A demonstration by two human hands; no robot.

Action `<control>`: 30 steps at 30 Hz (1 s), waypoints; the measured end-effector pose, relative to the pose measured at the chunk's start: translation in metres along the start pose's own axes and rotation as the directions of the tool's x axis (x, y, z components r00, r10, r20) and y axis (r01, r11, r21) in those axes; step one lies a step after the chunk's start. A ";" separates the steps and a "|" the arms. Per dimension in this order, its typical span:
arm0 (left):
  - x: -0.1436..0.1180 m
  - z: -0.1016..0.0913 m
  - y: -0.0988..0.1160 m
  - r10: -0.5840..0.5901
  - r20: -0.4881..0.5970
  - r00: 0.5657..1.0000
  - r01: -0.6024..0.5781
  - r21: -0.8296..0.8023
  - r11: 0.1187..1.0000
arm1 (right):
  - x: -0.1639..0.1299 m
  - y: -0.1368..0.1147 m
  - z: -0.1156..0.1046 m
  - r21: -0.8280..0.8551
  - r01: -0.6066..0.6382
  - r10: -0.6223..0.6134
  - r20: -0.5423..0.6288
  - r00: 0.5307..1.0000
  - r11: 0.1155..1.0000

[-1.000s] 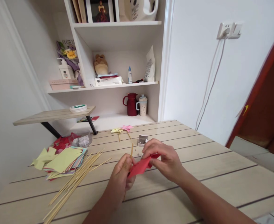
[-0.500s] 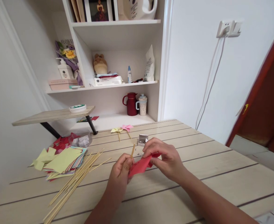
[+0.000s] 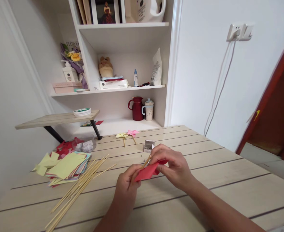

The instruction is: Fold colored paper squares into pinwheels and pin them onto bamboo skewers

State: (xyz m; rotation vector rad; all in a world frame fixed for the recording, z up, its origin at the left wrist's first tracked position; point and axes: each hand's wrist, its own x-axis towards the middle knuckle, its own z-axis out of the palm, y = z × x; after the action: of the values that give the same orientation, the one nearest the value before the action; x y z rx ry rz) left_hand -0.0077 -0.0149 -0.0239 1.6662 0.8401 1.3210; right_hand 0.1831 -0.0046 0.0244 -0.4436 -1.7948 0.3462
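Above the table, my left hand (image 3: 128, 181) is closed around a thin wooden stick (image 3: 146, 161), which slants up and right along the far side of a red paper pinwheel (image 3: 146, 173). My right hand (image 3: 174, 165) pinches the folded red paper between thumb and fingers. The stick's upper tip is close to the right fingertips; whether it touches the paper is hidden. Just beyond the hands sits a small open box (image 3: 148, 147) of tiny metal pieces, with a few loose ones beside it. Two finished pinwheels, yellow (image 3: 122, 135) and pink (image 3: 133, 132), lie farther back.
On the left lie a bundle of wooden sticks (image 3: 83, 180), a stack of coloured paper (image 3: 65, 166) and a clear plastic container (image 3: 87, 145). A raised wooden stand (image 3: 57, 118) is behind them. Shelves hold a red jug (image 3: 137, 109) and a cup (image 3: 149, 110).
The stick has tilted to the right, bringing its tip against or near the right fingers by the red paper. My left hand has turned with it; the right keeps its pinch.
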 end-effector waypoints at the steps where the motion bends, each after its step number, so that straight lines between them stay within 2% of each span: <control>1: 0.000 0.000 0.000 0.007 -0.009 1.000 -0.007 0.013 1.000 | 0.000 0.000 0.000 -0.004 -0.001 0.001 -0.001 1.000 1.000; 13: -0.003 0.005 0.017 0.063 -0.182 0.981 -0.047 0.089 0.995 | 0.000 -0.002 0.001 0.009 -0.014 0.014 -0.025 1.000 1.000; 17: -0.004 0.005 0.020 0.094 -0.176 0.980 -0.074 0.116 0.991 | 0.000 0.000 0.001 0.016 -0.021 0.021 -0.018 1.000 1.000; 21: -0.004 0.005 0.023 0.088 -0.200 0.976 -0.064 0.125 0.990 | -0.001 0.000 0.001 0.026 -0.024 0.025 -0.018 1.000 0.999; 30: -0.006 0.004 0.026 0.080 -0.167 0.983 -0.056 0.139 0.989 | -0.001 0.000 0.001 0.022 -0.038 0.038 -0.010 0.999 0.999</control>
State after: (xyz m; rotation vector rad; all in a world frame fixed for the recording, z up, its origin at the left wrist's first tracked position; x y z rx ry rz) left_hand -0.0048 -0.0321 -0.0027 1.7147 1.0003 1.5017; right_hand 0.1824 -0.0049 0.0233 -0.4640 -1.7728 0.3889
